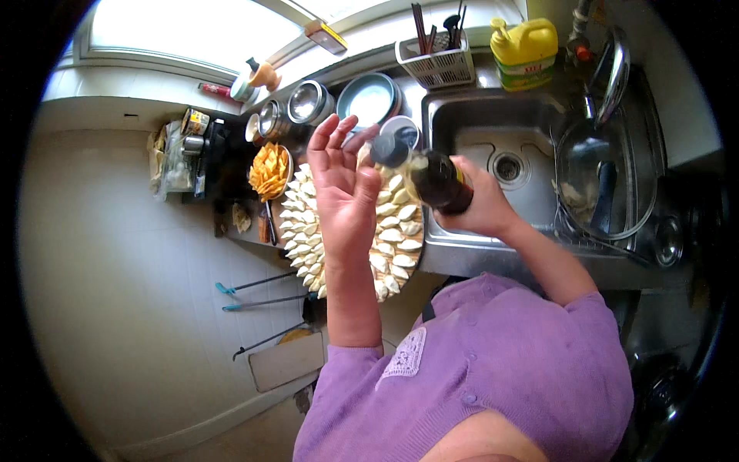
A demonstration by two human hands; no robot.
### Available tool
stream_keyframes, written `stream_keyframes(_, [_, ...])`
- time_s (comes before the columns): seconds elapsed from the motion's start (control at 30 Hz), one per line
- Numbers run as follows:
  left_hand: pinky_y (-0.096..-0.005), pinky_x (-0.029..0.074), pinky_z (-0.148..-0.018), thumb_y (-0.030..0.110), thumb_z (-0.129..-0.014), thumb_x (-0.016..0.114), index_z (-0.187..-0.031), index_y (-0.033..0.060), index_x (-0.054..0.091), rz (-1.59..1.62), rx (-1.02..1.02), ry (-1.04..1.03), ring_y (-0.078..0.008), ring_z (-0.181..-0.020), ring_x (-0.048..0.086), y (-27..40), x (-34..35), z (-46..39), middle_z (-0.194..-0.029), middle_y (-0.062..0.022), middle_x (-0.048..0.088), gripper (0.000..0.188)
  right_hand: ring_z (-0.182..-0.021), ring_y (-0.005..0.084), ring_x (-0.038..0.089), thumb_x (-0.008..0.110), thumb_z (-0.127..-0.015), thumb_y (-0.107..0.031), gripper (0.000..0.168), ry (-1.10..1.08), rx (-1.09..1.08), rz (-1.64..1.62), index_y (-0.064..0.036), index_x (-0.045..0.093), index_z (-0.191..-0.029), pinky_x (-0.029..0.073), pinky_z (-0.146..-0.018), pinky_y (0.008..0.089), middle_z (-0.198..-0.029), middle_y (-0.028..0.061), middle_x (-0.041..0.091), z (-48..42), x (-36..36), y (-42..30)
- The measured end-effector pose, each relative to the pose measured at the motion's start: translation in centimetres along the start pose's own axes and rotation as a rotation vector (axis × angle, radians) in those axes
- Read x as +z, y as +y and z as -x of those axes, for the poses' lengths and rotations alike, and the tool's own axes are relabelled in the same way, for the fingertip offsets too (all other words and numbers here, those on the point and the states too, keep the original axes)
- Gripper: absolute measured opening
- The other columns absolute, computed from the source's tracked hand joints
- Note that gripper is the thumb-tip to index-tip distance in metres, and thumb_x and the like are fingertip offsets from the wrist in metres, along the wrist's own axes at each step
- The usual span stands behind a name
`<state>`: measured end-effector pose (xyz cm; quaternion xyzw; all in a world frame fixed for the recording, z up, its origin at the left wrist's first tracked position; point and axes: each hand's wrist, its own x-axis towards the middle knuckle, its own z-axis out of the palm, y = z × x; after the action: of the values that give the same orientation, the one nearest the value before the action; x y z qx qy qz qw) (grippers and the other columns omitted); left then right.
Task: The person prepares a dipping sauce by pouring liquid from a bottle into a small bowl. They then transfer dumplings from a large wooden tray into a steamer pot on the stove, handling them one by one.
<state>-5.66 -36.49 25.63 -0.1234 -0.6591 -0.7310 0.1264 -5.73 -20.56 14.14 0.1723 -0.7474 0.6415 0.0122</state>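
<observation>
My right hand grips a dark bottle tilted on its side, its neck pointing left towards my other hand. Palm up, my left hand is raised with fingers apart; whether its fingertips touch the blurred dark round piece by the bottle's neck I cannot tell. Below both hands, a round tray of raw dumplings lies partly hidden by my left hand and forearm. Just behind the bottle's neck stands a white-rimmed bowl. A bowl of orange-yellow slices sits left of the dumplings.
To the right is a steel sink with a faucet and a glass lid. Behind stand blue plates, metal bowls, a utensil basket and a yellow jug. A knife lies near the slices.
</observation>
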Motion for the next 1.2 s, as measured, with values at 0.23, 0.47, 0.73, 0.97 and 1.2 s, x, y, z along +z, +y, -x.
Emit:
stream_keyframes(0.23, [-0.0442,0.035,-0.099,0.032,-0.087,0.061,-0.104,0.0013,0.05,-0.016,-0.042,-0.352,-0.0277,-0.107,0.055,-2.5,-0.1,1.4,-0.102,-0.012,0.061,0.037,-0.096,0.0267,0.061,0.079,-0.052,-0.023,0.067,-0.258,-0.053,-0.199,-0.007,0.053,-0.111,0.046,-0.086,0.0338,-0.102,0.0126,0.061,-0.8,0.1,0.5])
stream_keyframes(0.47, [-0.0473,0.031,-0.1,0.019,-0.092,0.052,-0.096,0.0055,0.045,0.012,0.171,-0.145,-0.0262,-0.092,0.061,-2.9,0.0,-3.3,-0.081,-0.0089,0.061,0.016,-0.121,0.0318,0.041,0.083,-0.057,-0.031,0.09,-0.097,-0.186,-0.025,-0.007,0.037,-0.131,0.031,-0.103,0.0397,-0.129,0.0153,0.043,-4.7,-1.2,-0.2])
stream_keyframes(0.73, [-0.033,0.049,-0.079,0.026,-0.094,0.045,-0.081,0.0002,0.056,-0.411,0.425,0.192,-0.023,-0.081,0.063,-4.7,-4.3,-19.7,-0.081,-0.0104,0.063,0.03,-0.1,0.0195,0.058,0.072,-0.074,-0.011,0.053,-0.009,0.146,-0.128,-0.004,0.049,-0.122,0.043,-0.091,0.0326,-0.108,0.0096,0.06,-2.5,-3.4,6.7])
stream_keyframes(0.97, [-0.0273,0.047,-0.077,0.02,-0.094,0.049,-0.095,-0.0025,0.052,-0.655,0.472,0.242,-0.0148,-0.076,0.062,-12.0,-7.8,-31.8,-0.079,-0.0087,0.064,0.023,-0.08,0.0135,0.062,0.064,-0.083,-0.009,0.02,0.118,0.549,-0.144,-0.001,0.061,-0.101,0.048,-0.074,0.0264,-0.087,0.0076,0.066,4.0,-2.2,11.1])
stream_keyframes(1.2, [-0.0321,0.044,-0.077,0.025,-0.093,0.048,-0.093,-0.0025,0.054,-0.583,0.353,0.387,-0.0161,-0.076,0.06,-19.5,-6.6,-38.1,-0.078,-0.0091,0.064,0.029,-0.081,0.0119,0.061,0.063,-0.085,-0.011,0.018,0.2,0.639,-0.173,-0.001,0.062,-0.099,0.048,-0.074,0.0256,-0.087,0.0069,0.066,2.3,-2.1,12.4])
